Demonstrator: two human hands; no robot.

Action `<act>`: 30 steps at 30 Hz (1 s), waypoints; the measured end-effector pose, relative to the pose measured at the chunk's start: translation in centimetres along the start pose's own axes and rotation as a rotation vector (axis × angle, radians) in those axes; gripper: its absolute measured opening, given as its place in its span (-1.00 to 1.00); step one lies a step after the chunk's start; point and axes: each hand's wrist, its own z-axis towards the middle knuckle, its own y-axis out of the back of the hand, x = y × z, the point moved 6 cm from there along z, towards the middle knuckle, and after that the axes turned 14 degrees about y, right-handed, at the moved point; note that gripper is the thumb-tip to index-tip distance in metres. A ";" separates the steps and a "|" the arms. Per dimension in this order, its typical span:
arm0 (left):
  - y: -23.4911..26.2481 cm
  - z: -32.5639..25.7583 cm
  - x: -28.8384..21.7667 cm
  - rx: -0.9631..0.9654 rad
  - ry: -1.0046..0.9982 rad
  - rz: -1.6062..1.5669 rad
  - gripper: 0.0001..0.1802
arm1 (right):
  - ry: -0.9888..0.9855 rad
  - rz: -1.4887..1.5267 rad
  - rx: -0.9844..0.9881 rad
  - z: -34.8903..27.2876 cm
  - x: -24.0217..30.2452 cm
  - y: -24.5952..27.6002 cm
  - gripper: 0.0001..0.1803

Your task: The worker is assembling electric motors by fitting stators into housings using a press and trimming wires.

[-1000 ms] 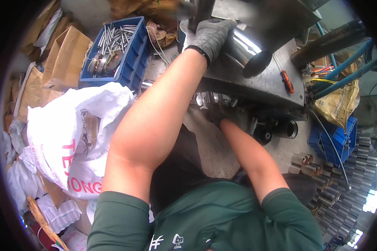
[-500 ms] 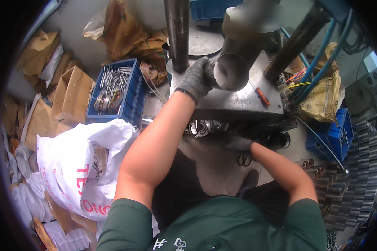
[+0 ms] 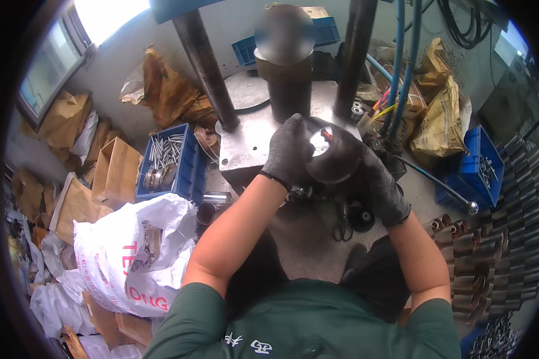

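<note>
Both hands wear dark gloves and meet on a short, dark metal tube (image 3: 332, 158) held up over the front edge of a grey steel plate (image 3: 245, 149), the base of a press; the left hand (image 3: 287, 149) is closed on the tube's left side, fingers curled over its rim, and the right hand (image 3: 380, 185) is wrapped round its right side and underside; the tube's open end faces the camera and a bright glint shows inside it. Just behind the tube a thick dark cylinder (image 3: 288, 90) stands upright on the plate, and two dark columns (image 3: 206, 66) rise from the plate on either side of it; blue hoses (image 3: 404, 66) run down on the right. To the left of the plate, on the floor, a blue crate (image 3: 191, 167) holds long silvery pins and a few rings; nearer the person lies a white plastic sack (image 3: 120, 251) with red lettering, and brown cardboard boxes (image 3: 114, 173) and crumpled paper lie beyond it. On the right a second blue crate (image 3: 479, 167) sits near stacked rows of dark metal tubes (image 3: 497, 251) along the edge; a pair of scissors (image 3: 341, 230) and a black round part (image 3: 362, 218) lie below the plate, between the forearms; the person's green shirt (image 3: 305, 323) fills the lower edge.
</note>
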 end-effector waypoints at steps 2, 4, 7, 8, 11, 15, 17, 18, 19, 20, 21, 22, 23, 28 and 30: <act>1.8 0.1 -1.9 -0.217 -0.717 0.866 -0.64 | -0.165 0.076 -0.056 -0.5 -0.6 1.6 -0.15; -1.5 -2.9 0.4 -0.274 -0.332 0.349 -0.71 | -0.183 0.034 0.044 -1.1 0.0 1.6 -0.16; -3.2 -4.2 0.6 -0.292 -0.540 0.797 -0.69 | -0.236 -0.038 0.046 -1.4 -3.5 3.3 -0.10; -3.2 -4.3 1.1 -0.295 -0.531 0.791 -0.69 | -0.211 -0.014 0.064 -1.4 -4.2 3.2 -0.06; -3.9 -5.2 0.4 -0.325 -0.969 1.066 -0.27 | -0.189 0.067 0.069 -0.8 -5.0 3.0 -0.02; -1.1 -3.3 2.4 -0.131 -0.400 0.443 -0.09 | -0.177 0.198 -0.002 0.6 -6.0 3.1 -0.06; -0.3 -2.4 2.7 0.002 -0.252 0.405 -0.09 | -0.141 0.138 0.009 1.0 -6.1 3.1 -0.06; -0.3 -1.9 3.5 0.134 -0.107 0.367 -0.09 | -0.104 0.080 0.024 1.1 -5.9 3.1 -0.05; 0.3 -1.7 4.3 0.149 0.003 0.312 -0.10 | -0.110 0.077 0.022 1.1 -6.1 3.0 -0.05; 0.4 -1.7 4.6 0.153 0.008 0.304 -0.10 | -0.089 0.052 0.018 1.2 -6.0 3.2 -0.04; 0.3 -1.8 5.1 0.194 0.022 0.310 -0.11 | -0.069 0.027 0.015 1.2 -5.8 3.4 -0.02; 0.1 -1.9 5.4 0.235 0.035 0.315 -0.12 | -0.075 0.020 0.010 1.2 -5.7 3.6 -0.02; 0.0 -2.3 5.1 0.235 0.037 0.309 -0.12 | -0.059 -0.031 0.019 1.3 -5.5 3.6 -0.02; 0.5 -2.6 3.7 0.138 -0.156 0.437 -0.11 | -0.144 -0.288 0.027 1.2 -5.1 3.4 0.03; 1.0 -2.0 3.9 0.115 -0.195 0.435 -0.11 | -0.010 -0.552 0.130 1.4 -4.9 3.1 0.11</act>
